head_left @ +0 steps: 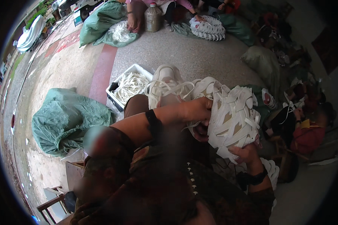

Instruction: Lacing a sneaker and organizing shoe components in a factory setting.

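Over my lap lies a bundle of white shoe uppers [234,118], overlapping one another, with flat white laces crossing them. My left hand [199,110] reaches across to the bundle's left side, its fingers curled in at the edge and partly hidden. At the lower right end, my right hand [248,153] grips the bundle, thumb on top and the other fingers underneath. Beyond my left forearm rests another pale upper [168,75] with loose lace loops. A white foam box [145,71] full of tangled white laces stands to its left.
A green sack [65,120] slumps on the floor at left, above a wooden chair [50,204]. Across the floor, people handle more white uppers [208,28] beside green sacks [103,20] and a big plastic jug [153,18]. Another person in red [308,137] sits close on the right.
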Action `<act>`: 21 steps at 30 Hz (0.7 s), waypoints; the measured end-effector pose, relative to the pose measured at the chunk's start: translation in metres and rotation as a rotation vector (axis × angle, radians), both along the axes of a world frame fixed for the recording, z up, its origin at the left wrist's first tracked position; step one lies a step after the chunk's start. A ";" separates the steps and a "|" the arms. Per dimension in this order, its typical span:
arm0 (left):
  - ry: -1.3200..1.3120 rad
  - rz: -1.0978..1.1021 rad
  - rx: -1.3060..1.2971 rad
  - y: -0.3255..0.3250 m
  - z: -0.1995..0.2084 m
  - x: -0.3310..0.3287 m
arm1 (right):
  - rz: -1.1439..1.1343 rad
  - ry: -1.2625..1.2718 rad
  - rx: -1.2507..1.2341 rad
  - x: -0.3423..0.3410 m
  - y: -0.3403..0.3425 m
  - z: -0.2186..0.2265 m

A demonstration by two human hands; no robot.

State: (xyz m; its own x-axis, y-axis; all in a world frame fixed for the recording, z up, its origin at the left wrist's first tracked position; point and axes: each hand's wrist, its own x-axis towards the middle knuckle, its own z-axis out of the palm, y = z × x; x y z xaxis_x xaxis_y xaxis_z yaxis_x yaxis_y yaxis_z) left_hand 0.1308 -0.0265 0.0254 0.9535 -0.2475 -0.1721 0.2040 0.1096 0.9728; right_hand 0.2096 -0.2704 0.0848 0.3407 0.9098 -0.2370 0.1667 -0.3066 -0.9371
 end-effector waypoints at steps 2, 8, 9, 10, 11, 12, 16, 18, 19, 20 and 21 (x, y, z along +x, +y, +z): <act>-0.009 0.213 -0.073 -0.003 0.023 -0.011 | -0.116 -0.127 -0.029 -0.018 -0.001 0.013; -0.287 0.683 -0.320 0.006 0.004 -0.030 | -0.160 0.071 -0.119 -0.021 0.017 0.031; -0.285 0.683 -0.324 0.009 0.006 -0.034 | -0.010 -0.088 -0.120 -0.024 0.020 0.030; -0.308 0.691 -0.434 0.012 0.009 -0.038 | 0.140 -0.247 -0.119 -0.026 0.022 0.027; -0.345 0.640 -0.561 0.011 0.020 -0.038 | 0.086 -0.274 -0.130 -0.033 0.015 0.025; -0.358 0.592 -0.561 0.010 0.023 -0.047 | 0.162 -0.520 -0.201 -0.028 0.015 0.005; -0.579 0.272 -0.463 0.001 0.016 -0.065 | 0.394 -0.581 -0.623 -0.030 0.059 0.013; -0.584 0.163 -0.505 -0.001 0.024 -0.072 | 0.421 -0.721 -0.615 -0.036 0.066 0.015; -0.587 0.060 -0.543 -0.002 0.025 -0.073 | 0.417 -0.720 -0.617 -0.038 0.068 0.019; -0.607 0.091 -0.413 -0.002 0.025 -0.074 | 0.407 -0.706 -0.569 -0.038 0.071 0.022; -0.607 0.096 -0.412 -0.001 0.026 -0.074 | 0.398 -0.691 -0.521 -0.037 0.073 0.023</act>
